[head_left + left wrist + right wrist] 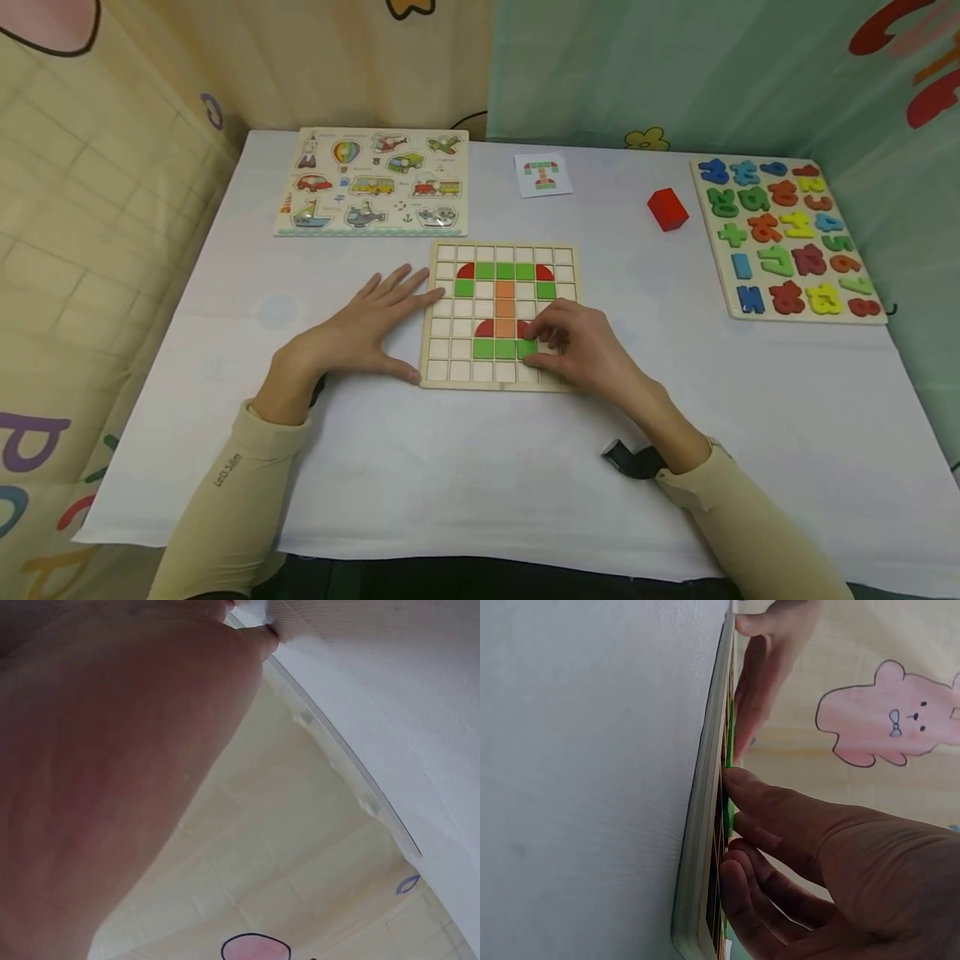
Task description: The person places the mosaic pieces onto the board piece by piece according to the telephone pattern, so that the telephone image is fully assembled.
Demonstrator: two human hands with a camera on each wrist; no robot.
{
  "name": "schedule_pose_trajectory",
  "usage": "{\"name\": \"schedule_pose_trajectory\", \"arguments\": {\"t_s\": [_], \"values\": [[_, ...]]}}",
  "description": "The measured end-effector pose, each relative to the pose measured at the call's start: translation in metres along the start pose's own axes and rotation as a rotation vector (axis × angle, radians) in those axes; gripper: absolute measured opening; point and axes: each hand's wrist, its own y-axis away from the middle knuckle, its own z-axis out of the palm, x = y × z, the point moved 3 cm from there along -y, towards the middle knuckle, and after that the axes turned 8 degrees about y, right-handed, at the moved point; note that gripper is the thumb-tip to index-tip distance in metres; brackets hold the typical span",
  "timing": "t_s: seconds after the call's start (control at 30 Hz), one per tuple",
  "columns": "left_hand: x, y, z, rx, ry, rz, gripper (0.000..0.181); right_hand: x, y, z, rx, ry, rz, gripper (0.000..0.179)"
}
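A wooden grid board (459,377) lies on the white table, carrying green squares, orange squares and red quarter-round pieces laid out in a figure. My left hand (360,329) is spread with straight fingers, fingertips and thumb touching the board's left edge; its fingers are mostly out of sight in the left wrist view. Over the lower right of the figure, my right hand (581,346) pinches a green square tile (527,349) between thumb and curled fingers. A red quarter-round piece (522,329) just above that tile is partly covered by the fingers. In the right wrist view the fingertips (739,778) touch the board's surface.
Behind the board lie a vehicle picture puzzle (382,200) and a small pattern card (543,176). A red block (667,209) sits to the right, beside a puzzle board of colourful characters (738,218). Curtains (675,75) hang around the table (450,467).
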Motion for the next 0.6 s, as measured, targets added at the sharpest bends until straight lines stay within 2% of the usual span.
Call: {"name": "schedule_pose_trajectory", "arguments": {"t_s": [0.17,0.37,0.6], "values": [[-0.0004,-0.0008,-0.0002,0.004,-0.002,0.005,0.124,-0.0003,0.0009,0.0008,0.005,0.021,-0.006,0.021],[-0.0016,-0.0011,0.0002,0.002,0.004,0.004,0.124,0.0010,0.0008,0.0016,0.034,0.005,0.014,0.032],[-0.0029,-0.0016,0.0005,0.000,0.004,-0.001,0.125,-0.0024,-0.0007,0.0024,0.027,-0.058,0.044,0.040]]}}
